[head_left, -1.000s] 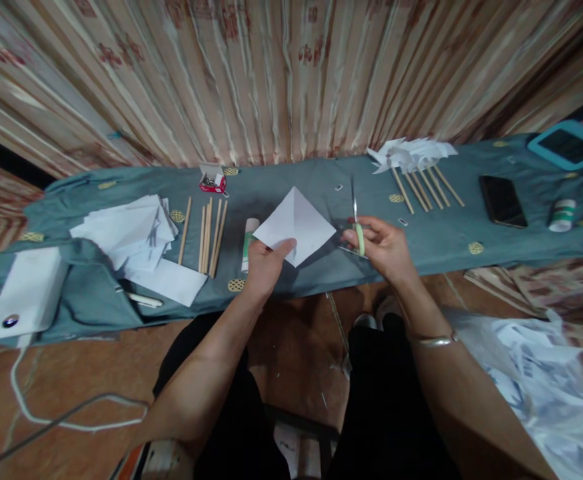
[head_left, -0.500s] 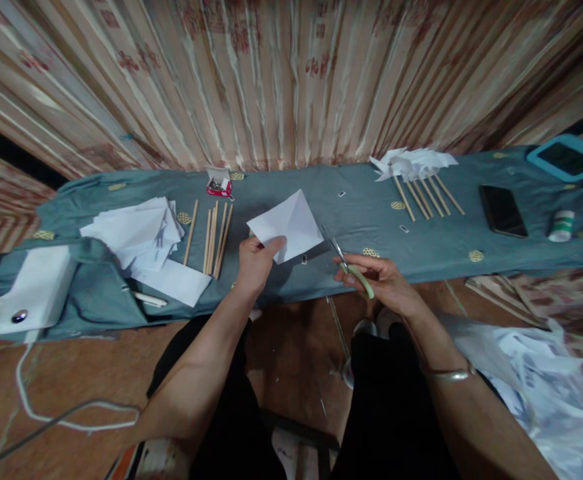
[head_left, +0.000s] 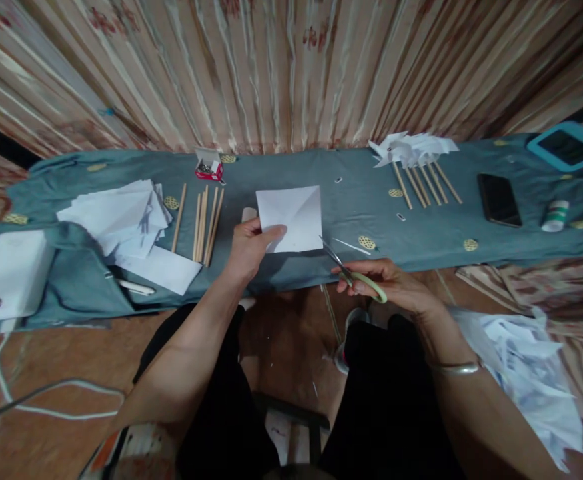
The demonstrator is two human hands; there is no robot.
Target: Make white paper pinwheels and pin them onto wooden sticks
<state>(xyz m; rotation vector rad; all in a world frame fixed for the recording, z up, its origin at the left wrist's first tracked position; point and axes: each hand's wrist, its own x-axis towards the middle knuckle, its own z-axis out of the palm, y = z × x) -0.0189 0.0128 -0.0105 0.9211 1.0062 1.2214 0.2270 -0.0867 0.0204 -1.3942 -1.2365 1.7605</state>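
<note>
Between thumb and fingers, my left hand (head_left: pixel 252 248) pinches a square sheet of white paper (head_left: pixel 294 217) above the cloth-covered table. Faint crease lines run across the sheet. My right hand (head_left: pixel 384 283) has its fingers in the handles of a pair of scissors with pale green grips (head_left: pixel 364 281). The blades point up and left, their tips at the paper's lower right corner; whether they touch it I cannot tell. A thin white paper strip (head_left: pixel 352 247) lies on the cloth just right of the blades.
Wooden sticks (head_left: pixel 204 223), a paper stack (head_left: pixel 116 213) and a small red box (head_left: pixel 208 165) are at left. At right are paper pinwheels on sticks (head_left: pixel 416 150), a black phone (head_left: pixel 499 199), a small bottle (head_left: pixel 555 216) and a blue-framed tablet (head_left: pixel 568 147). A plastic bag of paper (head_left: pixel 526 367) sits lower right.
The sheet has turned from a diamond slant to nearly square-on. The scissor tips are now at its lower right corner. A thin strip now shows on the cloth. The view has shifted slightly.
</note>
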